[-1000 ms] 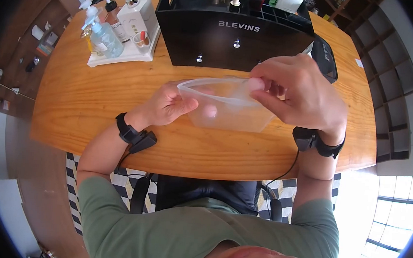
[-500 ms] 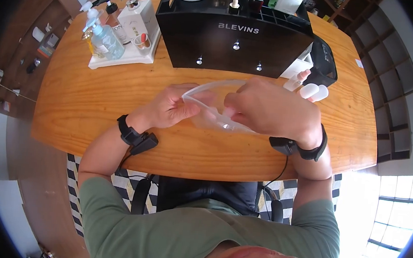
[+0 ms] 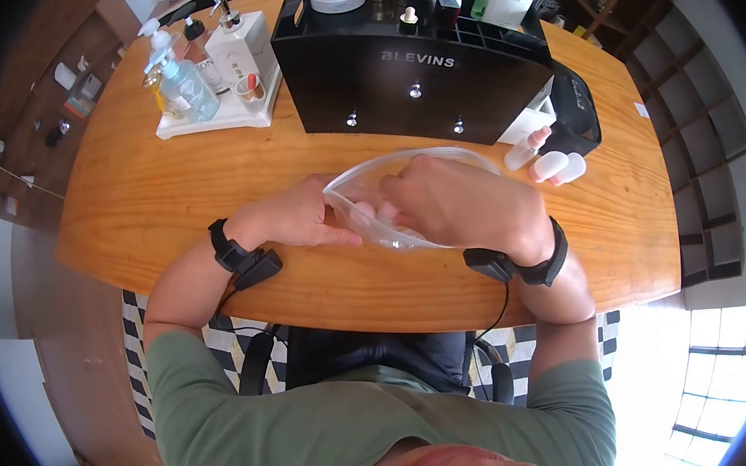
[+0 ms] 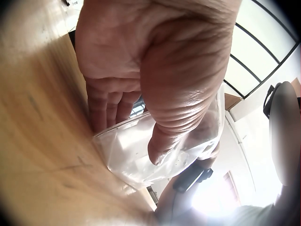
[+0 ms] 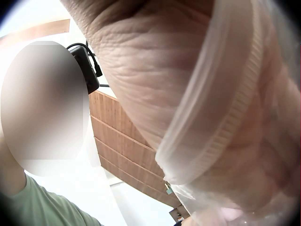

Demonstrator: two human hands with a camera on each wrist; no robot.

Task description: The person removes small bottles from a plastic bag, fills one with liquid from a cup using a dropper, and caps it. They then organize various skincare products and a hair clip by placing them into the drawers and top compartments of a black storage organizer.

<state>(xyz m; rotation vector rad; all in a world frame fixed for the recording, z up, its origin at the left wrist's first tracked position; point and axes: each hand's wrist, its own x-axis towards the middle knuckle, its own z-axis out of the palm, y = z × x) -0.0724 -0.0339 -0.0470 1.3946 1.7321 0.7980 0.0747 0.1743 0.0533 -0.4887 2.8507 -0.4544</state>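
Observation:
A clear zip bag (image 3: 368, 180) stands open-mouthed over the table in front of the person. The left hand (image 3: 291, 213) pinches its left edge; in the left wrist view, the thumb (image 4: 162, 146) lies over the near side and the fingers reach behind it. The right hand (image 3: 472, 201) reaches into the mouth from the right, knuckles up. In the right wrist view the bag's zip strip (image 5: 211, 108) crosses that hand. Pinkish shapes show through the plastic near its fingertips; I cannot tell whether the right hand holds one.
Behind the bag stands a black drawer organizer (image 3: 410, 91) with cosmetics on top. A white tray (image 3: 215, 124) of pump bottles is at the left. A small pink bottle (image 3: 524, 153), two white-capped containers (image 3: 550, 166) and a black pouch (image 3: 573, 109) stand at the right.
The right hand, earlier pinching a small whitish thing at the bag's right rim, has gone down and left into the bag. The small bottles behind it have come into view.

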